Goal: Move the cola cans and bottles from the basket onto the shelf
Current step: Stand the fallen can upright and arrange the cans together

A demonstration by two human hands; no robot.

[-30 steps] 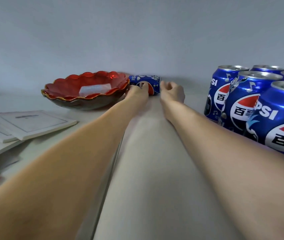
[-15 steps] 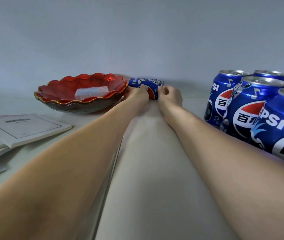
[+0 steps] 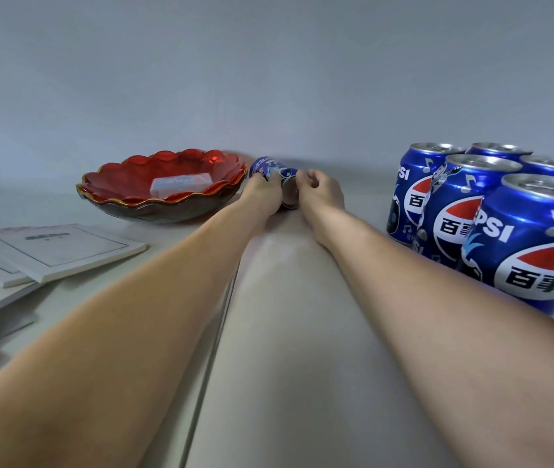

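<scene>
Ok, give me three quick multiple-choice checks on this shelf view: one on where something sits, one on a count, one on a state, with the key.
1. Where does the scalloped red glass bowl sit, relative to the blue cola can lying on its side?
A. left of it
B. right of it
C. on top of it

2. How many upright blue cola cans stand grouped at the right?
A. two
B. five
C. eight

3. What is the left hand doing?
A. resting flat on the white booklets
B. gripping the lying can
C. hanging in the air, touching nothing

Key: 1 A, the bowl's rim ends just left of the lying can. 2 B, five silver tops show in the group. 3 B, its fingers wrap the lying can, with the right hand at the can's end.
</scene>
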